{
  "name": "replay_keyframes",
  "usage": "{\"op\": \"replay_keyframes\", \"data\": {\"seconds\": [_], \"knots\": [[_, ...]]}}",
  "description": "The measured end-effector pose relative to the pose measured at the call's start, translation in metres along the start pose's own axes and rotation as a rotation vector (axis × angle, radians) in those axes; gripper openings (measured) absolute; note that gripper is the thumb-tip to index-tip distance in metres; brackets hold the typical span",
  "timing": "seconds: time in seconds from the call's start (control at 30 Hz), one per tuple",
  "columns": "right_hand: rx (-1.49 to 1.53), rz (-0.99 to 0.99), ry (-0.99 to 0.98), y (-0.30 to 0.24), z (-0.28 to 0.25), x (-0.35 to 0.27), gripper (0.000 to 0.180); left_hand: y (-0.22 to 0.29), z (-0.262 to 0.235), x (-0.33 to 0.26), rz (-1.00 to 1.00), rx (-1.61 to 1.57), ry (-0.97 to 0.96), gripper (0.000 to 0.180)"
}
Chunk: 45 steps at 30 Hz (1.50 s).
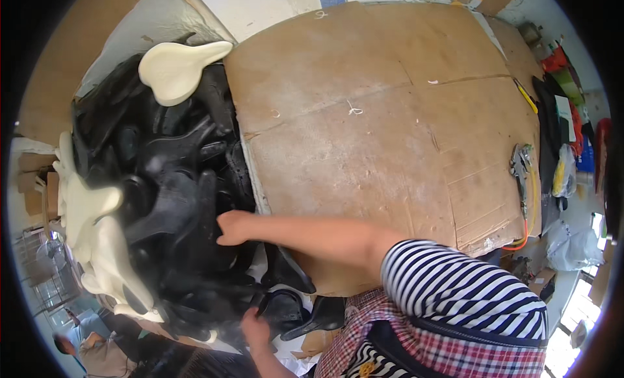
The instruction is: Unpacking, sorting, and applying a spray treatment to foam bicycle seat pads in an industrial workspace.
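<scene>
A heap of black bicycle saddles (172, 199) lies at the left of the cardboard-covered table, some of them smeared by motion. My right hand (235, 228) reaches across into the heap, fingers curled closed on the edge of a black saddle (207, 209). Lower down, my left hand (255, 326) is closed at the edge of a dark saddle (227, 306); blur and overlap partly hide its fingertips. Just right of that hand rests another black saddle (284, 308). One cream saddle-shaped foam (172, 69) sits on top of the heap at the far end.
More cream foam pieces (107, 248) are stacked along the heap's left side. Cardboard sheets (351, 157) cover the table, with thread scraps on them. Pliers (521, 163) and a yellow cutter (526, 96) lie by the right edge. Another person (97, 342) is at lower left.
</scene>
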State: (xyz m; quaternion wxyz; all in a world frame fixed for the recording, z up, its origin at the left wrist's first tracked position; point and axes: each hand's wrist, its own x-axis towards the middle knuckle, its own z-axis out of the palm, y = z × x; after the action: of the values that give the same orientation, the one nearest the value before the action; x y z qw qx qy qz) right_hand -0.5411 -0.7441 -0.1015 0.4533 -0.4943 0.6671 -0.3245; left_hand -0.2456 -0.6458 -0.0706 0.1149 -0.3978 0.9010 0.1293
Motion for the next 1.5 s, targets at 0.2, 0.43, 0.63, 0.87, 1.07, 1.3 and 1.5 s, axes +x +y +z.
{"op": "replay_keyframes", "data": {"seconds": [0.2,0.43,0.63,0.87,1.07,1.3,1.5], "knots": [[0.098,-0.054,0.742,0.081,-0.186,0.033,0.028,0.134,-0.066,0.061,-0.039,-0.335,0.616,0.031],[-0.507,-0.213,0.862,0.044,-0.215,0.134,0.053,0.155,0.021,0.092,0.142,-0.266,0.136,0.049],[-0.509,-0.435,0.917,-0.03,-0.231,0.176,0.035,0.107,0.027,0.048,0.048,-0.195,0.001,0.041],[-0.599,-0.78,0.34,-0.258,-0.215,0.131,0.08,0.112,0.005,0.083,0.091,-0.414,0.057,0.019],[0.04,-0.776,0.609,-0.005,-0.19,-0.014,0.017,0.135,-0.005,0.123,-0.044,-0.687,0.112,0.011],[0.191,0.043,0.66,0.171,-0.199,-0.374,0.023,0.212,-0.022,0.192,0.274,-0.567,0.083,0.029],[0.339,0.223,1.575,0.183,-0.231,-0.646,0.02,0.415,-0.057,0.226,0.644,-0.405,-0.05,0.038]]}}
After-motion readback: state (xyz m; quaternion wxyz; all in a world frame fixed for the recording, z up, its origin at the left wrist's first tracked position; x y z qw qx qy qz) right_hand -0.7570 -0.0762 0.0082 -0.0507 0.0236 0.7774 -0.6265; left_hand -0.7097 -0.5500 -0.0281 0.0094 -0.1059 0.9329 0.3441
